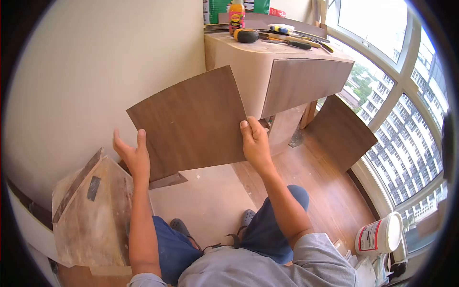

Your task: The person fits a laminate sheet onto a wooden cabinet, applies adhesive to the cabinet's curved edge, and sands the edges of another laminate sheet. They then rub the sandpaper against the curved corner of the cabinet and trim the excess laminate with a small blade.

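A thin, dark brown wood-veneer sheet point(191, 119) is held up at a tilt in front of me. My right hand point(256, 143) pinches its right edge, with the thumb on the face towards me. Beside the left edge, my left hand point(132, 155) has its thumb and fingers spread apart, the palm side close to the sheet. Behind the sheet stands a pale cabinet with a rounded corner point(244, 71), its front panel point(306, 83) covered in a similar brown grain.
On the cabinet top lie a tape measure point(246, 35), a bottle point(236, 16) and several hand tools point(299, 44). Another brown sheet point(342, 134) leans near the windows. A stained wooden box point(98, 215) is at left, a white bucket point(380, 234) at lower right. A pale board point(205, 191) covers the floor.
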`<act>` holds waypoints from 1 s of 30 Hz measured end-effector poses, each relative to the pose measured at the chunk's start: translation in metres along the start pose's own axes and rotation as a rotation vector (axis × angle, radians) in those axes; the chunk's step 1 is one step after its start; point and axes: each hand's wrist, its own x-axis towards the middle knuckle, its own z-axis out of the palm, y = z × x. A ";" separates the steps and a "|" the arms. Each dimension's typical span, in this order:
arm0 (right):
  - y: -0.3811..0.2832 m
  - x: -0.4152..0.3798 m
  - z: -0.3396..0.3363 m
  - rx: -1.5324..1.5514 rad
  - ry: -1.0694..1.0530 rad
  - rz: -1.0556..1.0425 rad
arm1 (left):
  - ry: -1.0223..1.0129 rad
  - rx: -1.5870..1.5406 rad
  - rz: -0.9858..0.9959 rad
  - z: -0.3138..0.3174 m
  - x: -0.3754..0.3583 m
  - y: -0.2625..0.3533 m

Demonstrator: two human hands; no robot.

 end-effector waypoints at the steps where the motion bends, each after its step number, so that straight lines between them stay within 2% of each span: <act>1: 0.001 -0.001 0.000 -0.003 0.009 -0.001 | -0.132 -0.146 -0.236 0.009 -0.003 -0.011; 2: 0.001 -0.001 -0.001 -0.004 0.033 0.012 | -0.266 -0.289 -0.473 0.018 -0.006 -0.020; 3: 0.001 -0.002 -0.001 -0.005 0.058 0.023 | -0.270 -0.297 -0.468 0.024 -0.006 -0.019; 5: 0.013 0.000 0.001 0.014 0.080 -0.009 | -0.374 -0.491 -0.734 0.037 -0.004 -0.015; 6: 0.017 0.000 0.002 0.036 0.091 -0.034 | -0.378 -0.502 -0.730 0.046 -0.003 -0.027; 8: 0.011 -0.002 0.002 0.035 0.113 -0.008 | -0.404 -0.746 -0.746 0.067 0.001 -0.057; 11: 0.020 0.003 0.002 0.084 0.104 0.005 | -0.353 -0.816 -0.678 0.078 0.013 -0.042; 13: 0.027 0.000 0.004 0.133 0.040 -0.004 | -0.319 -0.794 -0.674 0.083 0.020 -0.052; 15: 0.029 0.004 0.002 0.096 0.071 0.076 | -0.293 -0.789 -0.660 0.083 0.023 -0.053; 18: 0.038 0.004 0.001 0.237 0.044 0.128 | -0.248 -0.824 -0.663 0.067 0.023 -0.040; 20: 0.001 0.002 0.011 0.450 0.038 0.195 | -0.248 -0.815 -0.635 0.063 0.027 -0.045; 24: -0.004 0.000 0.024 0.603 0.025 0.280 | -0.263 -0.777 -0.588 0.064 0.027 -0.054; 26: 0.007 0.001 0.029 0.383 -0.031 0.046 | -0.219 0.102 -0.269 0.064 0.023 -0.055; 27: 0.002 0.000 0.034 0.390 -0.038 0.049 | -0.215 0.111 -0.271 0.060 0.017 -0.051; 29: -0.016 0.007 0.041 0.198 -0.030 -0.048 | -0.322 -0.379 -0.474 0.059 0.009 -0.032; 30: -0.017 0.010 0.044 0.208 -0.030 -0.057 | -0.314 -0.377 -0.464 0.058 0.010 -0.027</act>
